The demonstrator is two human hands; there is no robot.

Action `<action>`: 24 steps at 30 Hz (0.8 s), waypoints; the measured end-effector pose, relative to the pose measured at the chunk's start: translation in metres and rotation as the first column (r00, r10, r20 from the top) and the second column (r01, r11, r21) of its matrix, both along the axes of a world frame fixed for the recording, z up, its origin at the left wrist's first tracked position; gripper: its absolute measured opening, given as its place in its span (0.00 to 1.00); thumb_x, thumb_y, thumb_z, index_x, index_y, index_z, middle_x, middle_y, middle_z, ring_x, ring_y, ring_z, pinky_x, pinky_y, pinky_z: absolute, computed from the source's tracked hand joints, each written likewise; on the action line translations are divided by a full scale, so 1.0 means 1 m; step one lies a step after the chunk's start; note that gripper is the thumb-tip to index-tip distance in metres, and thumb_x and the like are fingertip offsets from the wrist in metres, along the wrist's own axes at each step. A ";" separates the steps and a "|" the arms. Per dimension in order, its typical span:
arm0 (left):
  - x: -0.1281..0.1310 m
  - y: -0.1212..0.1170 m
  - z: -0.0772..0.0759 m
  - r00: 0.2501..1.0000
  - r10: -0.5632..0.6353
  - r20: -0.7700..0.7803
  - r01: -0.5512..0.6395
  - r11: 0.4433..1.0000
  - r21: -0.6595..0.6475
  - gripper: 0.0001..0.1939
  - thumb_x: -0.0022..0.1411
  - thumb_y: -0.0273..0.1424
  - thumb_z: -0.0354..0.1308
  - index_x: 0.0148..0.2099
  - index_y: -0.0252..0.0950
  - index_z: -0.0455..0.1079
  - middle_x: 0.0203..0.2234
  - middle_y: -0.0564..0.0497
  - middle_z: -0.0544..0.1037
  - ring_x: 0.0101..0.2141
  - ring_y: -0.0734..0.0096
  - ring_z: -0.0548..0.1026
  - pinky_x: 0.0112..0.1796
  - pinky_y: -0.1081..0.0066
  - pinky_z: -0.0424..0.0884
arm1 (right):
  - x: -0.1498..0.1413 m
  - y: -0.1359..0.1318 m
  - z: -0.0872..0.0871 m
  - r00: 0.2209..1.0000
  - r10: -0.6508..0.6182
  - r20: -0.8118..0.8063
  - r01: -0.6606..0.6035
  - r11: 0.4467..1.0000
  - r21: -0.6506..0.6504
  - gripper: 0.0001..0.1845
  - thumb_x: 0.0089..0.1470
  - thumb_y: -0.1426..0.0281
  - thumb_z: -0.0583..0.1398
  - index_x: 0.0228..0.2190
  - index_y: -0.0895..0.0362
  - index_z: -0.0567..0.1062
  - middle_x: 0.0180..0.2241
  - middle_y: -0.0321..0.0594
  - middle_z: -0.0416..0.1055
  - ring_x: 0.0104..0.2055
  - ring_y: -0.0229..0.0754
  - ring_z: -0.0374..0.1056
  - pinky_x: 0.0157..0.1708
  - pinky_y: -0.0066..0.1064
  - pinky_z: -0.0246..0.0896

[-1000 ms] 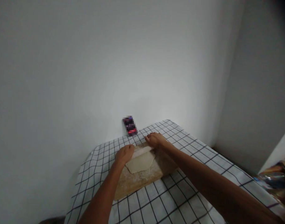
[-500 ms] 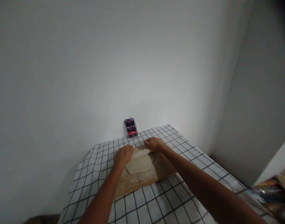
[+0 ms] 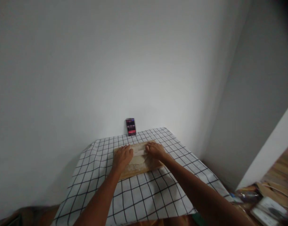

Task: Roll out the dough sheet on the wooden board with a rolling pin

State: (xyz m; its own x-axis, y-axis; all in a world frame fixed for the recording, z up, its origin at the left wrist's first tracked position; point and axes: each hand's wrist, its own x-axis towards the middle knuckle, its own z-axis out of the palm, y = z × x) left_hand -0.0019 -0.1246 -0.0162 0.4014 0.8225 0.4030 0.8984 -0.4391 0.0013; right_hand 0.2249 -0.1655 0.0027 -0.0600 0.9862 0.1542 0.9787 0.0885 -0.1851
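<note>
In the head view, the dough sheet (image 3: 137,160) might be thinned unevenly if the rolling pin (image 3: 139,151) were pressed harder by the left hand (image 3: 123,157) than by the right hand (image 3: 155,150), both with fingers clamped over its ends. One sheet, spread on one wooden board (image 3: 132,174), one pin at its far side and two hands are counted.

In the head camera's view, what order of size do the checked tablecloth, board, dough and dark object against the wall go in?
1. Checked tablecloth
2. Board
3. Visible dough and dark object: too alike to rank.
</note>
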 end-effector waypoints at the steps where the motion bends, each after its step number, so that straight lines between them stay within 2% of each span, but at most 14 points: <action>1: 0.000 -0.005 -0.001 1.000 -0.025 -0.013 0.025 0.999 0.020 0.22 0.71 0.30 0.45 0.57 0.35 0.76 0.58 0.40 0.78 0.60 0.57 0.74 0.62 0.56 0.66 | -0.001 -0.006 0.001 1.000 -0.004 0.007 0.004 1.000 -0.006 0.25 0.71 0.64 0.44 0.49 0.55 0.79 0.54 0.46 0.77 0.57 0.46 0.71 0.53 0.37 0.66; 4: 0.000 -0.019 -0.002 0.999 -0.043 -0.007 0.044 0.997 0.059 0.21 0.71 0.29 0.45 0.56 0.32 0.77 0.57 0.40 0.79 0.60 0.60 0.73 0.62 0.60 0.66 | -0.004 -0.022 0.002 0.999 -0.001 0.035 0.001 1.000 0.008 0.26 0.72 0.63 0.43 0.48 0.55 0.79 0.52 0.46 0.77 0.56 0.46 0.72 0.53 0.37 0.65; 9: 0.000 -0.043 0.002 0.998 -0.015 0.057 0.013 0.999 0.034 0.22 0.73 0.30 0.44 0.57 0.31 0.76 0.56 0.41 0.79 0.58 0.60 0.75 0.61 0.61 0.67 | -0.012 -0.046 0.002 0.997 0.046 0.068 -0.048 0.999 0.025 0.27 0.74 0.60 0.42 0.48 0.53 0.78 0.51 0.46 0.78 0.54 0.46 0.74 0.50 0.36 0.66; 13: -0.001 -0.053 0.006 0.997 -0.027 0.071 0.026 0.999 0.019 0.22 0.74 0.31 0.43 0.57 0.33 0.76 0.56 0.42 0.79 0.57 0.61 0.76 0.62 0.61 0.66 | -0.018 -0.054 0.001 1.000 0.002 0.029 -0.004 0.999 0.047 0.28 0.74 0.56 0.42 0.49 0.54 0.78 0.52 0.47 0.78 0.56 0.47 0.73 0.51 0.37 0.66; 19: 0.002 -0.049 0.007 0.996 -0.018 0.085 0.017 1.000 0.008 0.24 0.76 0.34 0.41 0.54 0.30 0.77 0.55 0.39 0.80 0.55 0.58 0.77 0.59 0.59 0.68 | -0.020 -0.043 0.004 0.999 -0.017 0.037 0.015 0.998 0.057 0.29 0.74 0.55 0.41 0.50 0.54 0.77 0.54 0.47 0.77 0.56 0.48 0.73 0.53 0.41 0.65; 24: 0.005 -0.029 0.009 0.997 0.003 0.075 -0.003 1.000 0.005 0.22 0.76 0.33 0.43 0.52 0.30 0.77 0.53 0.37 0.80 0.54 0.58 0.78 0.55 0.61 0.71 | -0.020 -0.021 0.008 0.998 -0.044 0.033 0.043 0.999 0.026 0.31 0.74 0.56 0.39 0.53 0.56 0.77 0.56 0.49 0.76 0.56 0.50 0.73 0.54 0.41 0.65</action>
State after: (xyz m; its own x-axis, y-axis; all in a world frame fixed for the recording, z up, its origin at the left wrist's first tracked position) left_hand 0.0033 -0.1533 -0.0075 0.3677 0.8214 0.4359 0.8971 -0.4368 0.0664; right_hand 0.2044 -0.1863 0.0102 -0.0225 0.9838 0.1777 0.9873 0.0498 -0.1507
